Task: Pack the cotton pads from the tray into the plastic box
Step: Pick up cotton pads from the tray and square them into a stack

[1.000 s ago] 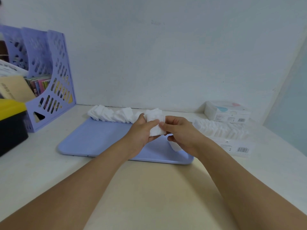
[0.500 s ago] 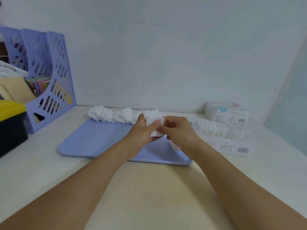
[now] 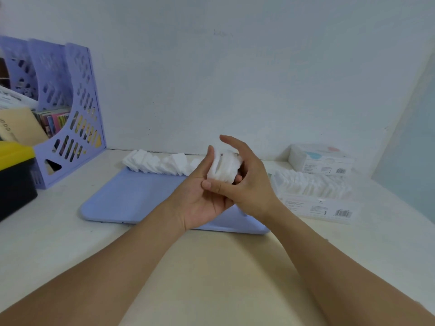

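- A black bin with a yellow lid sat at the far left edge of the worktop, partly cut off by the frame.
- Just behind it stood a lilac perforated file rack against the wall, with colourful books and papers inside.
- A lilac tray lay flat on the worktop near the wall; a row of loose white cotton pads leaned along its far edge.
- The left hand was held palm up above the tray, its grip curled under a small stack of cotton pads, with the thumb pressed along one side of the stack.
- The right hand met the same stack from the other side: its thumb lay across the front of the pads and its lower fingers curled behind them, while the forefinger stood raised and free above the stack.
- To the right of the tray, a clear plastic box with a barcode label rested on the worktop, already holding a row of white pads standing on edge.
- Behind that, near the wall, a second closed box with pink and blue markings on top sat well apart from the hands.
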Demonstrator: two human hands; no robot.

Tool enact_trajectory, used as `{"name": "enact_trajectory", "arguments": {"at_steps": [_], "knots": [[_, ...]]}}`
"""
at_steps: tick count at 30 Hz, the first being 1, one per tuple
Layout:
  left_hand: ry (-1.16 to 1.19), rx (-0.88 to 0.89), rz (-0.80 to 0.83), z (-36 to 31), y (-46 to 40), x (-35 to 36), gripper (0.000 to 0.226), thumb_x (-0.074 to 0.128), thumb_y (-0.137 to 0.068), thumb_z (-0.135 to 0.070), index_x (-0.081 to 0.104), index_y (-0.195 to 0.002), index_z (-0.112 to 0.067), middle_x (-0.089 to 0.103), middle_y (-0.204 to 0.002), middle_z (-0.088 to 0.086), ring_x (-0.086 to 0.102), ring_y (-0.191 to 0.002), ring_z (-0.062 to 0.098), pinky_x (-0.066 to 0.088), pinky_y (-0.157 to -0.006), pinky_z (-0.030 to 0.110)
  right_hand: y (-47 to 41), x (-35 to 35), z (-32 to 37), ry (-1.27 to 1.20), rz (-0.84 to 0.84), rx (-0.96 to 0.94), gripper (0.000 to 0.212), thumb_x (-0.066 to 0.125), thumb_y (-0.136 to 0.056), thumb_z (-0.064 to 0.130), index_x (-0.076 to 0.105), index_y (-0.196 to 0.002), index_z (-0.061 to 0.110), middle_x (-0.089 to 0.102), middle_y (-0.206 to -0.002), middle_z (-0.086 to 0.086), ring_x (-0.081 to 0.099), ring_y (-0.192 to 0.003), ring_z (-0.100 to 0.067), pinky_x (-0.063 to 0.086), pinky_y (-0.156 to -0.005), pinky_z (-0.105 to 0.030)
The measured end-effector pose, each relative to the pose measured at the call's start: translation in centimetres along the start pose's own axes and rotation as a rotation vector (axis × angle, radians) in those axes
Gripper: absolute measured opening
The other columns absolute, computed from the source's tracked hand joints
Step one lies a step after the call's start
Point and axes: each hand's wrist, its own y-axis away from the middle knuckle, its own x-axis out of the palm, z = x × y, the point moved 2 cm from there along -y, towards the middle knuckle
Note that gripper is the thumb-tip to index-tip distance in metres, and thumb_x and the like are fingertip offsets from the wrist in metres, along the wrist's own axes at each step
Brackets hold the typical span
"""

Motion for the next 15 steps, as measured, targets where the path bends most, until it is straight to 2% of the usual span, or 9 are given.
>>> {"name": "enact_trajectory", "arguments": {"at_steps": [1, 3, 5, 8, 10, 12, 15], "knots": [[-0.029, 0.012, -0.008, 0.04, 0.04, 0.05, 0.06, 0.059, -0.091, -0.057, 0.069, -0.123, -0.008, 0.068, -0.116, 0.008, 0.063, -0.11, 0.018, 0.052, -0.1, 0.03, 0.0, -0.18, 0.0, 0.005, 0.002, 0.004, 0.089, 0.094, -0.066, 0.007, 0.051, -0.142, 0.021, 0.063, -0.105, -0.004, 0.068, -0.091, -0.017, 0.059, -0.083, -0.029], [-0.105, 0.022, -0.051, 0.08, 0.22, -0.08, 0.062, 0.063, -0.084, -0.057, 0.068, -0.125, -0.011, 0.068, -0.12, 0.008, 0.063, -0.115, 0.021, 0.051, -0.102, 0.034, -0.01, -0.54, -0.13, 0.087, 0.044, 0.0, 0.089, 0.095, -0.065, 0.011, 0.051, -0.142, 0.024, 0.062, -0.102, 0.007, 0.064, -0.087, -0.005, 0.053, -0.08, -0.02], [-0.222, 0.019, -0.089, 0.12, 0.39, -0.22, 0.053, 0.068, -0.079, -0.049, 0.069, -0.121, -0.015, 0.071, -0.117, 0.005, 0.068, -0.107, 0.019, 0.056, -0.094, 0.035, 0.03, -0.71, -0.18, 0.217, 0.108, -0.025, 0.09, 0.095, -0.065, 0.015, 0.05, -0.142, 0.026, 0.062, -0.102, 0.013, 0.062, -0.087, -0.002, 0.048, -0.078, -0.013], [-0.321, 0.024, -0.119, 0.1, 0.47, -0.35, 0.021, 0.072, -0.077, -0.026, 0.08, -0.095, -0.019, 0.074, -0.099, 0.002, 0.072, -0.085, 0.014, 0.059, -0.075, 0.029, 0.03, -0.61, -0.37, 0.234, 0.17, -0.019, 0.1, 0.096, -0.063, 0.013, 0.043, -0.147, 0.029, 0.063, -0.121, 0.011, 0.062, -0.105, -0.004, 0.047, -0.082, -0.013], [-0.334, 0.022, -0.122, 0.22, 0.43, -0.25, 0.012, 0.072, -0.076, -0.02, 0.082, -0.081, -0.021, 0.074, -0.093, 0.002, 0.071, -0.08, 0.013, 0.059, -0.068, 0.027, -0.02, -0.51, -0.31, 0.222, 0.168, -0.048, 0.106, 0.096, -0.062, 0.011, 0.039, -0.15, 0.027, 0.06, -0.133, 0.007, 0.057, -0.122, -0.009, 0.047, -0.091, -0.015], [-0.303, 0.037, -0.104, 0.3, 0.49, -0.02, 0.013, 0.069, -0.079, -0.021, 0.082, -0.081, -0.023, 0.074, -0.096, 0.003, 0.073, -0.084, 0.016, 0.059, -0.069, 0.032, -0.05, -0.41, -0.13, 0.197, 0.141, -0.081, 0.097, 0.095, -0.063, 0.008, 0.046, -0.146, 0.021, 0.064, -0.127, 0.004, 0.059, -0.121, -0.015, 0.05, -0.096, -0.022], [-0.253, 0.028, -0.084, 0.24, 0.62, 0.13, 0.021, 0.061, -0.087, -0.028, 0.079, -0.096, -0.022, 0.074, -0.103, 0.005, 0.073, -0.091, 0.021, 0.059, -0.074, 0.038, -0.12, -0.52, 0.13, 0.147, 0.101, -0.076, 0.088, 0.094, -0.062, 0.001, 0.054, -0.138, 0.016, 0.069, -0.117, 0.0, 0.066, -0.109, -0.017, 0.053, -0.092, -0.025]]}}
